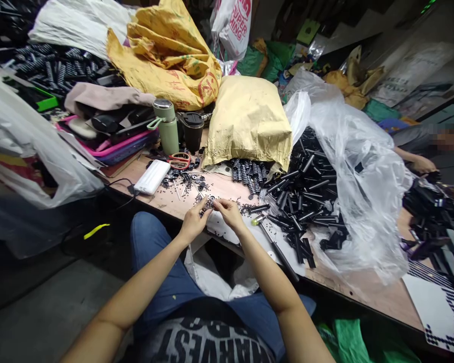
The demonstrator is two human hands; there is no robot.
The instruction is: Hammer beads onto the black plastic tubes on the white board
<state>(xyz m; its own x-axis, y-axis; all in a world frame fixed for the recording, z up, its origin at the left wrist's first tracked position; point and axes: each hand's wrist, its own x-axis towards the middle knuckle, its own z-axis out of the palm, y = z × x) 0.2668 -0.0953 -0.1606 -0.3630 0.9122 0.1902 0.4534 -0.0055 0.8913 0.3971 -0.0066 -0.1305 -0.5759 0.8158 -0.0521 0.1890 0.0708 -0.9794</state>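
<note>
A grey shirt (208, 343) and blue jeans (162, 272) sit closest. The left hand (194, 222) and right hand (229, 212) pinch one tiny black part (211, 202) together at the table (363, 292) edge. Black tubes (306, 196) lie near, on clear plastic (363, 166).

Small assembly workshop: workbench (363, 297) heaped with black tubes (306, 191), sacks (247, 118).

Green flask (167, 125) upright near table's (363, 295) far edge; dark cup (192, 131) just beside it. Red-handled scissors (178, 160) lie in front of both. White power bank (152, 177) at left table corner, cable attached. Tan sack (248, 121) slumped mid-table; yellow sack (166, 55) behind it. Screwdriver (273, 245) lies near front edge. Clear plastic sheet (357, 166) holds black tubes (306, 194).
</note>
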